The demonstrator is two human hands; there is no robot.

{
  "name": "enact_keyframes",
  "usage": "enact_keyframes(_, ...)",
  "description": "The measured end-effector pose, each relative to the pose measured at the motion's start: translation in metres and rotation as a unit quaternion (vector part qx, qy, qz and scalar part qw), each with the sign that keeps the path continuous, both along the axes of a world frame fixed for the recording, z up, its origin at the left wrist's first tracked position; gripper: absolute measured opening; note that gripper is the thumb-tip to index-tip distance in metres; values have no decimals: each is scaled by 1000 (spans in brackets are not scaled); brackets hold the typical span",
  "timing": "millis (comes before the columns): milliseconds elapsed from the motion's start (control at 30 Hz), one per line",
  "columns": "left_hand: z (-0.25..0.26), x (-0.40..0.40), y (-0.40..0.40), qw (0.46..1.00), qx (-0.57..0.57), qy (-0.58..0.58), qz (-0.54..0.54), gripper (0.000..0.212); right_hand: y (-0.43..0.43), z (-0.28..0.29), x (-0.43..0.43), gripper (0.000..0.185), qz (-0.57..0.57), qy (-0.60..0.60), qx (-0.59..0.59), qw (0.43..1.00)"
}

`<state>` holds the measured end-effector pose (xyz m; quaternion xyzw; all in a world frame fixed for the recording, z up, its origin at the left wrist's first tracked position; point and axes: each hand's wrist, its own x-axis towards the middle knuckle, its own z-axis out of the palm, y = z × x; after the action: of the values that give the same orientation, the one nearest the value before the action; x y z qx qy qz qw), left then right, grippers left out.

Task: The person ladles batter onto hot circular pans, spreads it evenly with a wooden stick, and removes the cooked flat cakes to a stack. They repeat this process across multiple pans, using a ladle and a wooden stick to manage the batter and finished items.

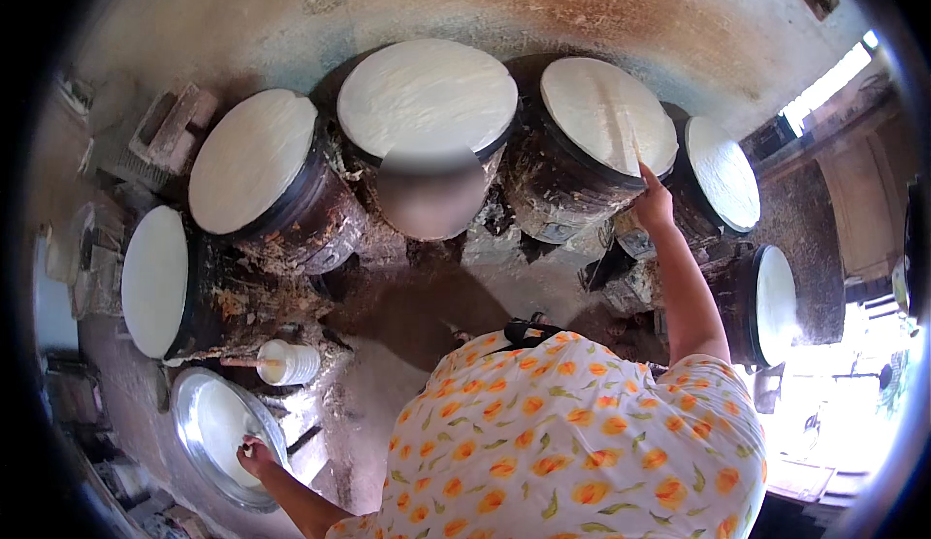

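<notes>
A large pot-like vessel at the upper right has a round white top with a darker strip running across it. My right hand reaches to its near rim and grips a thin stick that lies along the white surface. At the lower left, my left hand is over a wide metal basin of white liquid. Its fingers are curled around something small and dark, too small to make out, if anything is held.
More white-topped vessels curve around me: one at the centre back, others at left, far left, right and far right. A ribbed white container with a wooden handle lies beside the basin. A stained wall rises behind.
</notes>
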<state>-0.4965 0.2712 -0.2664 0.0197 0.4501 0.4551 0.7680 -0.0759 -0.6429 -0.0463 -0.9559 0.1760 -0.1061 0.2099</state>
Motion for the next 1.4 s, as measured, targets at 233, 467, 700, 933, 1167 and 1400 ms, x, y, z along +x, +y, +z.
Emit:
enact_keyframes(233,-8,26,-8,992,-9,-52,-114,33,-21,-30,33,65,16,22,-33,999)
enact_keyframes(467,-63,71,-65,891,23,-257,-373,25,-1,-15,71,55,69,64,-55,994)
enact_keyframes(700,-79,207,-285,885,-78,-27,-459,9,-23,-10,-40,68,182,40,100,977)
enact_keyframes(933,-34,308,-474,761,-57,-29,-646,7,-129,-30,-159,67,46,-68,237,968)
enact_keyframes(1167,52,414,-690,614,40,68,-786,10,-242,-4,-265,80,-262,-131,519,803)
enact_keyframes(1400,150,425,-889,398,255,-42,-880,22,-247,-4,-315,80,-289,-129,579,752)
